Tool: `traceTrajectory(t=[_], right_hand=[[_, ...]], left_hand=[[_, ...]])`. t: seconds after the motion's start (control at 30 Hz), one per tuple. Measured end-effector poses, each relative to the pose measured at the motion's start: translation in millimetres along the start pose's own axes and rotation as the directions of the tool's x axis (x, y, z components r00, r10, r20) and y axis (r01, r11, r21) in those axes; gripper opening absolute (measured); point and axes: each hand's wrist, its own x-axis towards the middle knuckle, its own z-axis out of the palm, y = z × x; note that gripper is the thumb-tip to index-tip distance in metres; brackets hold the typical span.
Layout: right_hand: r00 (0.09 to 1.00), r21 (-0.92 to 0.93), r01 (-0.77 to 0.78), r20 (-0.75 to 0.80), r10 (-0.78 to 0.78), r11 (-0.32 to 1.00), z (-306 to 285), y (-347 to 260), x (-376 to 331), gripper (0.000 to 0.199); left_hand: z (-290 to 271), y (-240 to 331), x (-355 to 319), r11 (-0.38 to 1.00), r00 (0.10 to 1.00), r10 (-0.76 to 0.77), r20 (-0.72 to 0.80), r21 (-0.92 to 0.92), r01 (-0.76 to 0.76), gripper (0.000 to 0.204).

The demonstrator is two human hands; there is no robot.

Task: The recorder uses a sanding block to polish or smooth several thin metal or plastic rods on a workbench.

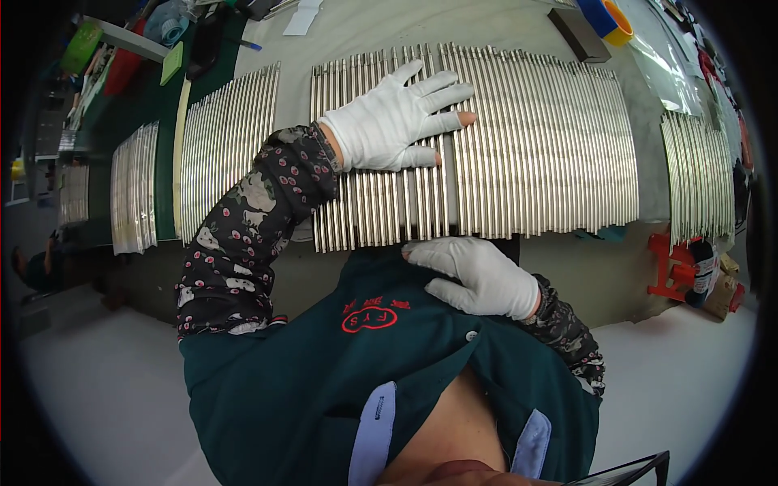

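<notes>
Rows of slim, shiny metal rods lie side by side on the table, pointing away from me. My left hand [397, 117], in a white glove with some bare fingertips, lies spread across the middle group of rods [356, 202]. Its fingers reach over the narrow gap toward the larger right-hand group [543, 146]. By the table's front edge, near the rods' close ends, my right hand [482, 279] is gloved too. Its fingers point left with the thumb apart, and no held object shows. Whether its fingertips touch the rods I cannot tell.
More rods [231, 138] lie to the left, and a separate bundle [698, 178] lies at the far right. A dark block [579, 35] and a blue-yellow tape roll [608, 20] sit at the back right. Below the right edge stands a red stool [668, 271].
</notes>
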Motion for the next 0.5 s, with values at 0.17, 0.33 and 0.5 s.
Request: traceTrajectory(t=[0.17,0.33,0.5], right_hand=[[0.989,-0.045,0.067,-0.130,-0.072,0.997,7.3,-3.5,-10.3,0.042],[0.965,-0.338,0.127,-0.175,-0.195,0.932,24.2,-16.6,-12.0,0.035],[0.925,-0.766,-0.095,-0.304,-0.228,0.636,36.4,-26.4,20.1,0.039]], left_hand=[[-0.8,5.8,-3.5,1.000,0.999,0.016,-0.030,0.006,-0.016,0.071],[12.4,12.9,-19.9,1.000,1.000,0.003,-0.023,-0.006,-0.004,0.072],[20.2,1.9,-32.9,0.999,0.999,0.020,-0.039,0.032,-0.019,0.073]])
